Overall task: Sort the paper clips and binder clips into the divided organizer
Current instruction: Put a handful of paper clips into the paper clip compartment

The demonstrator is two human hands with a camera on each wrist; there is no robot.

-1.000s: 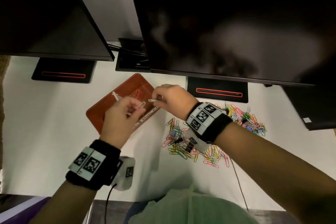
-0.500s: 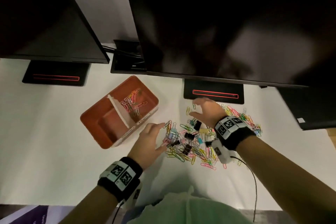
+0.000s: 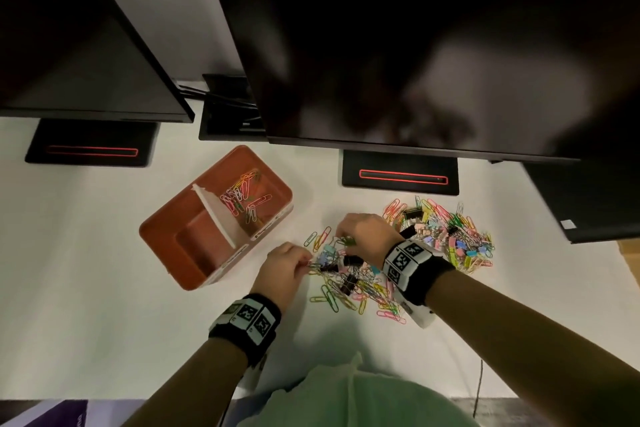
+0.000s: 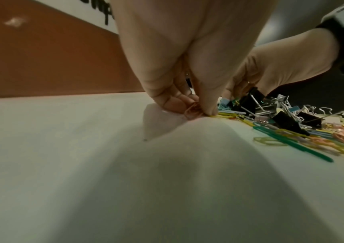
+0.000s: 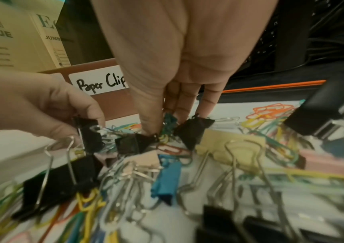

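The orange divided organizer (image 3: 157, 236) stands left of the pile, with a white divider. Its far compartment holds several coloured paper clips (image 3: 246, 199); its near compartment looks bare. A mixed pile of paper clips and binder clips (image 3: 360, 284) lies on the white table. My left hand (image 3: 308, 262) is at the pile's left edge and pinches an orange paper clip (image 4: 192, 110) against the table. My right hand (image 3: 341, 236) reaches into the pile's far side. Its fingertips (image 5: 149, 126) pinch a green paper clip (image 5: 169, 122) among black binder clips (image 5: 191, 129).
Two dark monitors (image 3: 415, 45) overhang the back of the table, with their black stands (image 3: 400, 173) behind the pile. More clips (image 3: 450, 236) spread to the right. A "Paper Clip" label (image 5: 100, 83) sits on the organizer's wall. The table's front edge is near my body.
Both hands left the organizer and came back down to the pile. Half a second ago they hovered open over it; now each pinches a paper clip.
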